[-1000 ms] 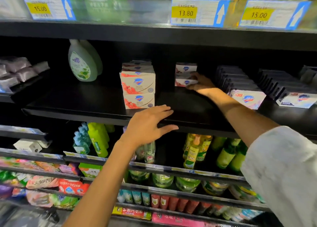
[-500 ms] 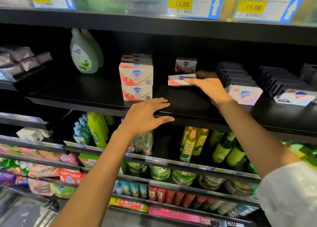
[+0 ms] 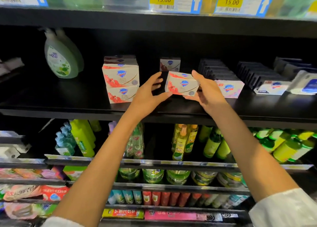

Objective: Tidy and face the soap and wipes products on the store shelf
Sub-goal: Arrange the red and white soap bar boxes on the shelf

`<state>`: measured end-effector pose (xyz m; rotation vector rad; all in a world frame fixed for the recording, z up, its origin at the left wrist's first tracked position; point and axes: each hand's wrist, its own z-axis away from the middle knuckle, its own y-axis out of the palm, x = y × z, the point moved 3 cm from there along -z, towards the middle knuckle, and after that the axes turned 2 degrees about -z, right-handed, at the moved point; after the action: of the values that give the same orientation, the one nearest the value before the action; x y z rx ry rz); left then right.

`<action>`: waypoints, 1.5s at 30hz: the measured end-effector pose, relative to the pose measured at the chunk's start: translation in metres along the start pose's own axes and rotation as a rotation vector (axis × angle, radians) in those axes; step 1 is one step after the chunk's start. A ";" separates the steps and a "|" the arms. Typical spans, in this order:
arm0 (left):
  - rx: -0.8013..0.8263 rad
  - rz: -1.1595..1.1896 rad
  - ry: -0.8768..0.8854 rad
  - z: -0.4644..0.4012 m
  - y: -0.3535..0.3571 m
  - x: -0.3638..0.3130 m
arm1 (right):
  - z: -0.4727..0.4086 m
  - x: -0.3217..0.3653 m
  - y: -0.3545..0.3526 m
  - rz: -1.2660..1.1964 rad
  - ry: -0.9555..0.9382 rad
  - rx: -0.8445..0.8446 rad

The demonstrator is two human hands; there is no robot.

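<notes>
A white and red soap box (image 3: 181, 85) is held just above the black shelf (image 3: 68, 105), front face toward me. My right hand (image 3: 205, 91) grips its right end, thumb on top and fingers underneath. My left hand (image 3: 149, 93) touches its lower left corner with the thumb; the other fingers are spread behind it. Left of it stands a stack of two matching soap boxes (image 3: 121, 82), with more behind. One more red soap box (image 3: 169, 64) sits farther back.
A green pump bottle (image 3: 62, 58) stands at the shelf's left. Right of my hands lie a pink-white soap box (image 3: 229, 88), rows of black dividers (image 3: 216, 69) and white soap boxes (image 3: 271, 87). Price tags (image 3: 173, 0) line the shelf above. Bottles and packets fill the lower shelves.
My right hand has pulled the soap box forward from the back and turned it face-on. My left hand has lifted off the shelf edge and come up to the box.
</notes>
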<state>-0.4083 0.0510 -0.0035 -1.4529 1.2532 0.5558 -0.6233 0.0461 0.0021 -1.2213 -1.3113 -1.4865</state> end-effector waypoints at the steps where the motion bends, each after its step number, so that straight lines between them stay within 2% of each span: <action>1: 0.011 0.080 -0.002 -0.007 0.003 -0.001 | 0.002 0.000 0.000 0.008 -0.003 0.002; 4: 0.021 0.287 -0.020 -0.022 0.008 0.000 | 0.002 0.000 0.000 0.050 -0.012 0.000; 7: 0.010 0.389 -0.041 -0.025 0.008 0.002 | 0.002 -0.001 0.000 0.046 -0.027 0.009; 13: -0.020 0.442 -0.078 -0.024 0.005 0.008 | 0.004 -0.002 0.001 0.063 -0.067 0.022; 21: 0.052 0.597 -0.171 -0.024 0.011 0.005 | 0.010 -0.001 -0.005 0.076 -0.184 0.097; 29: 0.094 0.748 -0.229 -0.026 0.009 0.010 | 0.004 -0.003 -0.008 0.112 -0.214 0.130; 33: 0.075 0.724 -0.223 -0.027 0.008 0.012 | 0.002 -0.005 -0.005 0.091 -0.177 0.149; 37: 0.067 0.676 -0.193 -0.029 0.008 0.013 | 0.003 -0.005 0.002 0.029 -0.080 0.073; 45: 0.120 0.603 -0.120 -0.030 0.009 0.014 | 0.004 -0.005 -0.008 0.095 -0.123 0.104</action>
<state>-0.4204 0.0200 -0.0098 -0.9131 1.5991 0.9328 -0.6296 0.0509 -0.0042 -1.3056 -1.3739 -1.2773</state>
